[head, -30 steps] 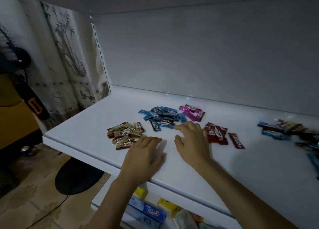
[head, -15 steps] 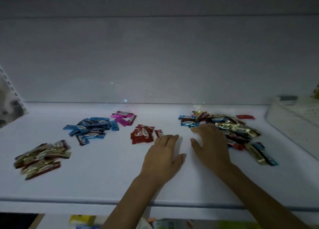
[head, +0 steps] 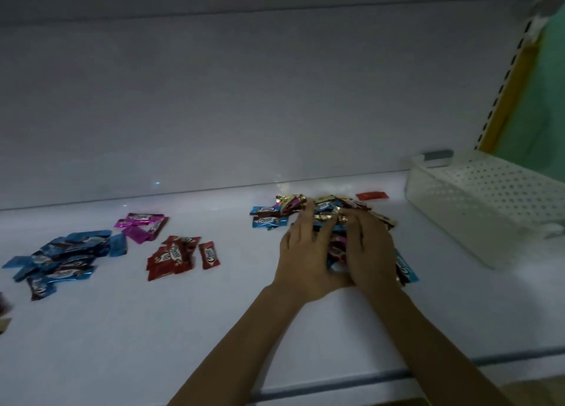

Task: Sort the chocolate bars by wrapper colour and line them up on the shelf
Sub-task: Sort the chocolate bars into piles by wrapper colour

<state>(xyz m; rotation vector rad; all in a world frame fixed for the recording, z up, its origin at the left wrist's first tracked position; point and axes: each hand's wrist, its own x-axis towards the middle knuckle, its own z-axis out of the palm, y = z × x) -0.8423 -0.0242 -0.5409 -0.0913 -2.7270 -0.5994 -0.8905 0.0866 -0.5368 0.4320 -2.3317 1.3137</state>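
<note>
White shelf (head: 214, 320) carries all the bars; the back panel is bare.

Change from 0.5 s ago:
- Both hands then lay flat on bare shelf at 9 o'clock of the mixed pile (head: 292, 202). Both are now on top of it.
- Left hand (head: 301, 256): fingers straight and spread, tips touching the wrappers at the pile's 9 o'clock side, gripping nothing.
- Right hand (head: 371, 252): palm down over the pile's centre, fingertips bent into the wrappers. Whether they pinch a bar cannot be told.
- The view has swung right: the gold group is now only a sliver at the left frame edge, and more of the basket shows.

Sorted groups, at 9 o'clock of the hands, each apart from the next:
- red bars (head: 171, 257), nearest;
- pink bars (head: 140, 223), at 11 o'clock of the red;
- blue bars (head: 61, 256), farthest.

Surroundings:
- One lone red bar (head: 372, 196) lies at 1 o'clock of the pile, near the back panel.
- A white perforated basket (head: 477, 204) stands at 3 o'clock of the pile, well apart.
- The hands cover most of the mixed pile.
</note>
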